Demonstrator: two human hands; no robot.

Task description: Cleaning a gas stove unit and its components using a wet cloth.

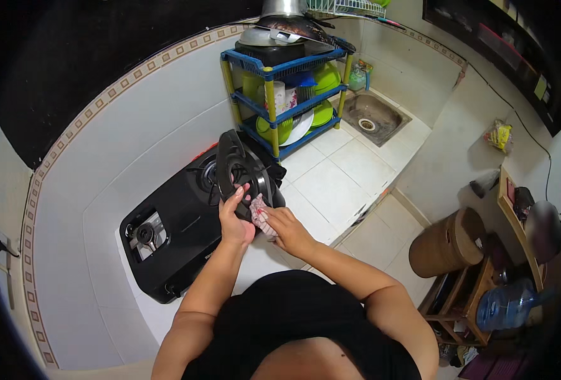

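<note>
In the middle, gripping the lower edge of a tilted black round stove part (255, 171) with the half-curled fingers of the left hand (234, 224). Pressing a crumpled pink-and-white cloth (261, 216) against that edge with the closely gathered fingers of the right hand (293, 233). From there, showing a black stove (176, 218) at nine o'clock, a blue-and-yellow rack (270, 95) near twelve on a white-tiled desk (331, 177), and a sink (383, 123) at two.
</note>
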